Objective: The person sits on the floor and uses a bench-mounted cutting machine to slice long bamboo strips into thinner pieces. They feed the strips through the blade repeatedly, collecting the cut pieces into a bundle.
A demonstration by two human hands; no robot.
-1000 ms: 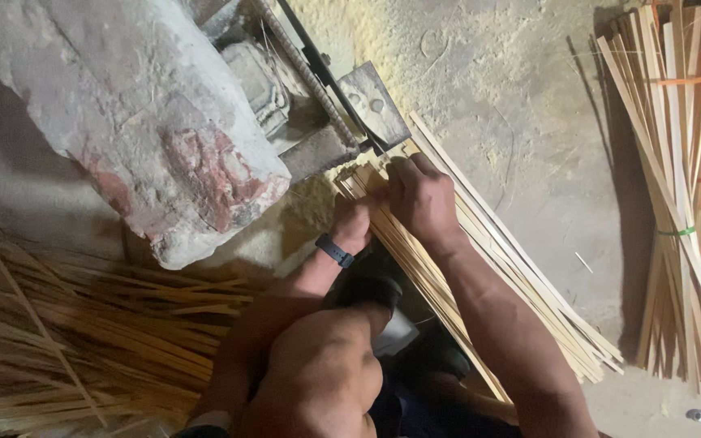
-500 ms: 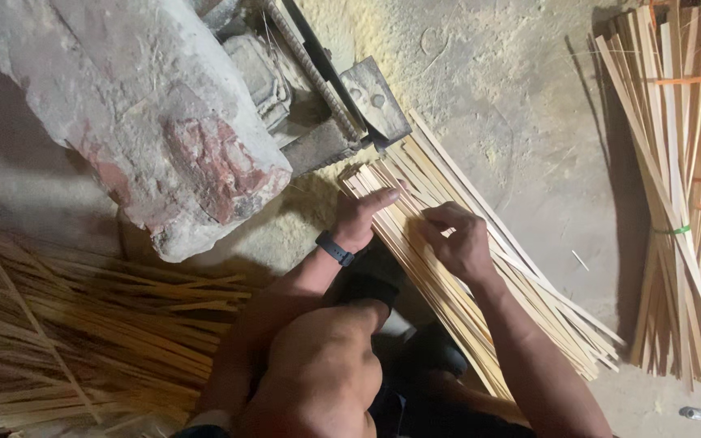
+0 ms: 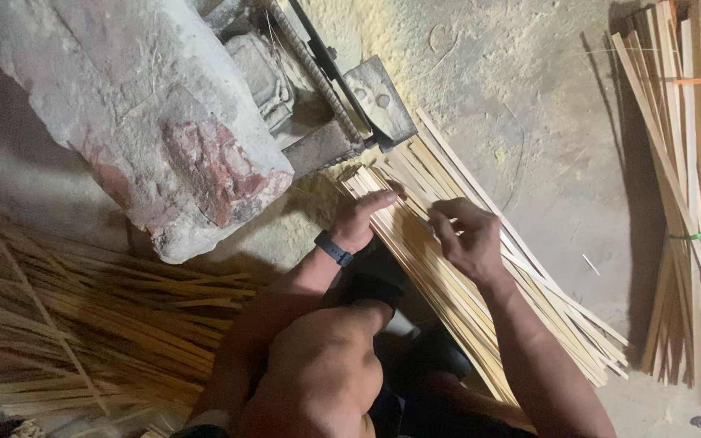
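On the floor, centre: I see a flat bundle of bamboo strips [image 3: 480, 308] running diagonally from the metal splitting tool [image 3: 342, 97] down toward the lower right, lying on the bare concrete floor [image 3: 513, 105].
Left hand: my left hand [image 3: 360, 217] rests on the upper end of the bundle, palm down, fingers stretched out flat across the strips and pointing right; it presses rather than grips, closed around nothing.
Wristband: a dark band [image 3: 333, 248] sits on the left wrist.
Right hand: my right hand [image 3: 466, 239] lies just beside the left, on the same bundle, with its fingers curled narrow and the tips pinching at one thin strip on top; how firmly it holds that strip I cannot tell.
Hands to each other: near, not touching, a few strips showing between them.
Splitting tool: a dark bar with a flat plate, its plate end touching the top of the bundle.
Stone block: a large pale block with a reddish patch [image 3: 148, 122] lies at upper left, against the tool.
Left side: a loose heap of thin bamboo slivers [image 3: 83, 324] spreads over the floor, well apart from the hands.
Right edge: a second stack of wider bamboo slats [image 3: 695, 203], tied with orange and green bands, lies well apart from the bundle.
Foreground: my bare knee [image 3: 318, 373] fills the lower middle, below the left forearm.
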